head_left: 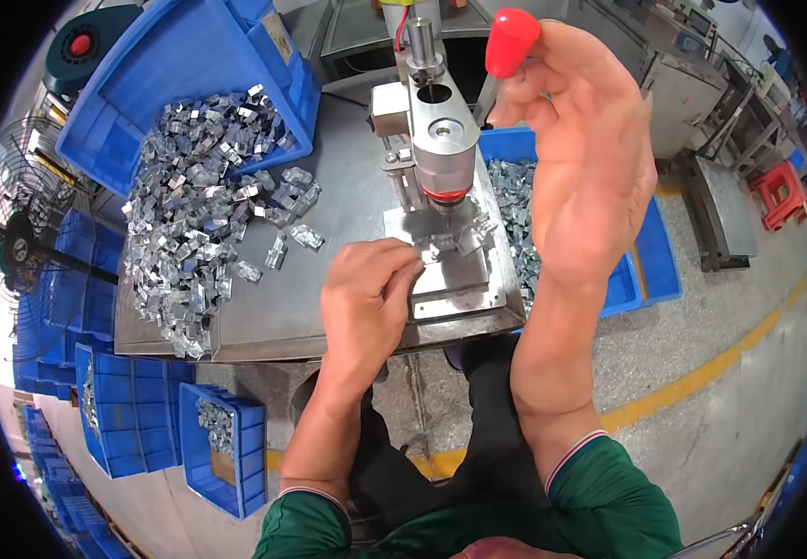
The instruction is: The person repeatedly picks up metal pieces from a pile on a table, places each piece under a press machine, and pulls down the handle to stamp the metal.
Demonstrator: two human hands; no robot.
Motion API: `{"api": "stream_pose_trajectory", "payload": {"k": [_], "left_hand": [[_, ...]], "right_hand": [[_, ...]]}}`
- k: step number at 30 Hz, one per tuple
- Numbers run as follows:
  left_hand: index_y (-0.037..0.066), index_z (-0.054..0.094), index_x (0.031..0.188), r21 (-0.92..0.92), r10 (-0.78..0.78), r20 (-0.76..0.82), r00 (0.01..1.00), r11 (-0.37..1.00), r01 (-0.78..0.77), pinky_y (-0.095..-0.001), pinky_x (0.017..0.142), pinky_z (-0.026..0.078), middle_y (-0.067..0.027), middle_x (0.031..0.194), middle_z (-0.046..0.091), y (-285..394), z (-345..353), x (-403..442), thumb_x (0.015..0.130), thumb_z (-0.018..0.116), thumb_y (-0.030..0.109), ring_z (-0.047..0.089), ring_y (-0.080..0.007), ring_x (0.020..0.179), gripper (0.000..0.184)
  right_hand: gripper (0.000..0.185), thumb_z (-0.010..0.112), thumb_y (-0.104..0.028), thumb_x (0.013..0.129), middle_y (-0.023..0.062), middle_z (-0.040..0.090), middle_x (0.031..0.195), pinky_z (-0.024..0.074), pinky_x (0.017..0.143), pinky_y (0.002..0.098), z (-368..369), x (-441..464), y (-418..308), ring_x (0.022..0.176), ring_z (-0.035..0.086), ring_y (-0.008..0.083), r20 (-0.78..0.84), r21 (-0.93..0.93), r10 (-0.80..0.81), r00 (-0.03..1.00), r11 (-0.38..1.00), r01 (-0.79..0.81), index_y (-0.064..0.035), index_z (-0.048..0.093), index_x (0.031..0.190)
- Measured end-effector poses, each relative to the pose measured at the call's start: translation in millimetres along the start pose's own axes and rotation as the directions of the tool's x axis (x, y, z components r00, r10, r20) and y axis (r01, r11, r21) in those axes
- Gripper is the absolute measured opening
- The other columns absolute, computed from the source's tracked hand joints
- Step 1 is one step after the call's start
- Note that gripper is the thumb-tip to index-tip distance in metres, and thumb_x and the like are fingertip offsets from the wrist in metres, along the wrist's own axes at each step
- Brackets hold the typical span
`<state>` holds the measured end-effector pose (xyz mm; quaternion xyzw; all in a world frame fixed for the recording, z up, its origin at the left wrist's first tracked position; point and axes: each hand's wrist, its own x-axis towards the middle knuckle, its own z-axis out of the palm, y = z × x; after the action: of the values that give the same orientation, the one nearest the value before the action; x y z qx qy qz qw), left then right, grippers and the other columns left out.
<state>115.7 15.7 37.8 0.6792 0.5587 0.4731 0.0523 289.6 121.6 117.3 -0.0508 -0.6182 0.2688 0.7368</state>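
Observation:
My right hand (585, 168) is raised at the right of a bench press (444, 154), its fingers curled on a red lever knob (512, 42). Below the press head, my left hand (366, 293) reaches to the fixture block (459, 272). Its thumb and forefinger are pinched at a small shiny metal part (437, 250) on the fixture. Another clear or shiny piece (476, 235) sits just right of it. To the left of that hand, a large heap of small metal parts (184, 214) spreads over the steel table (278, 321).
A tipped blue bin (124, 121) stands at the back left behind the heap. Another blue bin (659, 256) with metal parts is right of the press. Blue crates (222, 447) stand on the floor at left, near a fan (21, 247). A red stool (783, 194) is far right.

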Motion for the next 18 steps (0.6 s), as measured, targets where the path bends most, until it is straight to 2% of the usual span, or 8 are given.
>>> {"api": "stream_pose_trajectory", "payload": {"k": [5, 11, 18], "left_hand": [[0.002, 0.077, 0.092, -0.014, -0.007, 0.014, 1.000, 1.000, 0.007, -0.0368, 0.081, 0.053, -0.0101, 0.094, 0.076, 3, 5, 4, 0.081, 0.079, -0.001, 0.068, -0.0271, 0.089, 0.012], [0.002, 0.077, 0.092, -0.018, 0.028, 0.013, 1.000, 0.999, -0.027, -0.0365, 0.080, 0.053, -0.0104, 0.094, 0.076, 1, 11, 7, 0.080, 0.080, -0.001, 0.068, -0.0273, 0.088, 0.013], [0.001, 0.077, 0.093, -0.021, -0.004, 0.014, 1.000, 1.000, 0.004, -0.0365, 0.080, 0.054, -0.0112, 0.095, 0.076, 3, 13, 8, 0.081, 0.080, -0.001, 0.069, -0.0279, 0.089, 0.013]], "right_hand": [[0.072, 0.036, -0.054, 0.110, 0.0174, 0.066, 0.108, 0.0500, 0.076, 0.0342, -1, 0, -5, 0.091, 0.059, 0.0199, -0.020, 0.011, 0.070, 0.997, 0.997, -0.070, 0.0110, 0.055, 0.135], [0.072, 0.034, -0.054, 0.111, 0.0164, 0.066, 0.105, 0.0494, 0.073, 0.0334, -1, 0, -6, 0.087, 0.058, 0.0189, -0.036, 0.041, 0.087, 0.996, 0.996, -0.085, 0.0106, 0.056, 0.133], [0.071, 0.032, -0.053, 0.112, 0.0163, 0.066, 0.104, 0.0491, 0.070, 0.0323, 2, 0, -8, 0.085, 0.058, 0.0175, -0.090, 0.049, 0.102, 0.991, 0.994, -0.098, 0.0106, 0.056, 0.133]]}}
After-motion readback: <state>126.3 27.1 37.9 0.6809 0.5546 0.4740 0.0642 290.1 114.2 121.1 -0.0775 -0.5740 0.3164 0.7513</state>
